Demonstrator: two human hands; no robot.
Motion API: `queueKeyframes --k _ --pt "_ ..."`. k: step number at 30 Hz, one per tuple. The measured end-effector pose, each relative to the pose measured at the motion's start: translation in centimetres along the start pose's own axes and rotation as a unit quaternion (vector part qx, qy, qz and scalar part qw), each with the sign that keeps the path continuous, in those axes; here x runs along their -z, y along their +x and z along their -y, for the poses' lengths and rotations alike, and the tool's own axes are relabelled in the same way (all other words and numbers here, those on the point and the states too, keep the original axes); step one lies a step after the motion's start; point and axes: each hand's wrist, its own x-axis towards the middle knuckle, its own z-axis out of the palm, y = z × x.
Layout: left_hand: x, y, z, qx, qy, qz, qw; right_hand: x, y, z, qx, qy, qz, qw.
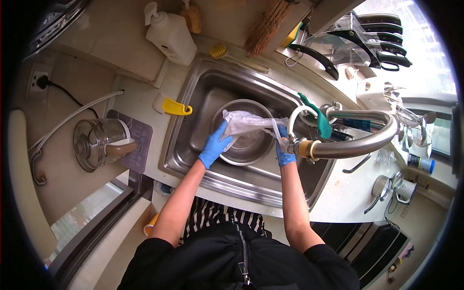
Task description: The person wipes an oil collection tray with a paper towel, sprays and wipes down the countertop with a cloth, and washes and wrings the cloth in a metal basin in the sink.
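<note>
Over a round metal basin (pixel 249 158) in the sink (pixel 195 123), my two hands hold a thin white cloth (pixel 244 123) stretched between them. It looks bunched and slightly see-through; whether it is fabric or plastic is hard to tell. My left hand (pixel 213 146), in a blue glove, grips its left end beside the basin's rim. On the other side, my right hand (pixel 285 152), also gloved in blue, is closed on a narrow strip at the right end. The tap and its hose partly cover the right fingers. Water seems to lie in the basin below.
A curved metal tap (pixel 357 150) reaches over the sink's right side, with a green cloth (pixel 323 121) near its base. A yellow-handled tool (pixel 175 107) lies at the left rim. Behind stand a white pump bottle (pixel 171 38) and a brush (pixel 218 51). Left is a glass jug (pixel 94 145).
</note>
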Motion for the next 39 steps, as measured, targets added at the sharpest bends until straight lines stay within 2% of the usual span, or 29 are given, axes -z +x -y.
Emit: queueKeyframes --k 2,3,4,5,6,8,9,12,13,14,16,17,18,21,22,23,24,25,26,27,28,29,30,31,32,33,36,38,39 --pt "0.6 0.0 -1.1 0.0 0.083 0.034 0.996 1.1 -0.4 -4.5 -0.192 0.315 0.017 0.929" --pt "0.8 0.1 -1.3 -0.002 0.083 0.034 0.996 1.1 -0.3 -3.3 -0.19 0.316 0.017 0.929" --pt "0.8 -0.1 -1.4 0.021 0.073 0.061 0.995 1.2 -0.2 -0.9 -0.164 0.082 0.034 0.982" --pt "0.9 -0.3 -1.5 0.044 0.064 0.088 0.993 1.1 -0.3 1.0 -0.128 -0.157 0.049 0.978" --pt "0.8 -0.6 -1.8 0.042 0.064 0.088 0.993 0.9 -0.4 1.4 -0.127 -0.156 0.047 0.978" --pt "0.4 -0.9 -2.4 0.046 -0.081 0.098 0.991 0.2 -0.4 2.3 -0.121 -0.178 0.081 0.973" --pt "0.7 -0.7 -2.3 0.062 -0.043 0.105 0.992 -0.1 0.5 6.0 -0.081 -0.166 0.096 0.978" --pt "0.7 0.2 -1.2 0.015 0.035 0.019 0.999 -1.0 2.2 2.2 0.016 -0.12 0.174 0.977" --pt "1.1 0.5 -0.6 0.049 0.076 0.026 0.996 -1.7 2.6 3.1 -0.057 -0.152 0.162 0.973" --pt "1.3 0.6 0.0 0.052 0.078 0.024 0.995 -2.7 2.2 1.7 -0.035 -0.095 0.165 0.981" --pt "1.6 0.8 0.6 0.144 0.266 0.002 0.953 -4.6 1.6 -4.7 0.076 -0.256 0.16 0.95" --pt "1.5 0.7 0.5 0.131 0.249 -0.029 0.959 -5.5 1.9 -4.5 0.063 -0.312 0.222 0.922" --pt "1.3 0.7 1.0 0.135 0.25 -0.033 0.958 -6.7 1.5 -6.7 0.14 -0.352 0.208 0.902" --pt "0.5 0.1 2.2 0.162 0.042 -0.061 0.984 -9.3 -2.6 -9.8 0.035 -0.377 0.221 0.899" --pt "0.1 -0.2 2.6 0.166 0.043 -0.061 0.983 -9.6 -3.6 -9.0 0.0 -0.383 0.328 0.864" --pt "-0.4 -0.5 2.9 0.23 -0.105 -0.079 0.964 -9.6 -4.4 -8.3 -0.038 -0.383 0.43 0.817" --pt "-1.0 -0.8 3.1 0.288 -0.251 -0.097 0.919 -9.1 -4.3 -7.7 -0.042 -0.384 0.431 0.816" --pt "-1.4 -0.6 1.0 0.37 -0.291 -0.096 0.877 -8.4 -3.5 -6.8 -0.208 -0.244 0.338 0.885" --pt "-2.0 -0.1 1.0 0.371 -0.293 -0.096 0.876 -7.9 -2.9 -5.8 -0.36 -0.09 0.222 0.902" --pt "-2.6 0.4 1.4 0.428 -0.343 -0.081 0.832 -7.9 -3.0 -3.8 -0.365 0.266 0.137 0.882" --pt "-3.5 0.7 0.8 0.483 -0.392 -0.065 0.78 -7.8 -3.5 -3.0 -0.366 0.261 0.137 0.883" --pt "-4.9 0.6 0.1 0.457 -0.308 -0.081 0.83 -7.6 -4.0 -2.1 -0.374 0.279 0.156 0.871" --pt "-5.3 0.9 0.5 0.458 -0.312 -0.08 0.828 -7.4 -4.5 -0.9 -0.381 0.297 0.175 0.858" --pt "-5.5 1.5 1.3 0.417 -0.422 -0.014 0.804 -6.7 -4.5 2.8 -0.396 0.279 0.202 0.851" --pt "-5.9 2.2 2.1 0.367 -0.524 0.051 0.766 -6.4 -5.0 4.4 -0.346 0.222 0.222 0.884" --pt "-6.3 2.7 2.9 0.363 -0.468 -0.003 0.806 -6.2 -5.8 5.4 -0.341 0.203 0.207 0.894" --pt "-6.6 3.1 1.8 0.394 -0.423 -0.03 0.815 -6.1 -7.0 6.9 -0.322 0.166 0.182 0.914" --pt "-7.9 2.8 6.3 0.375 -0.503 -0.067 0.776 -6.5 -7.2 6.9 -0.306 0.149 0.171 0.924" --pt "-7.8 2.3 4.7 0.385 -0.512 -0.074 0.764 -7.0 -6.9 6.8 -0.22 0.064 0.153 0.961"
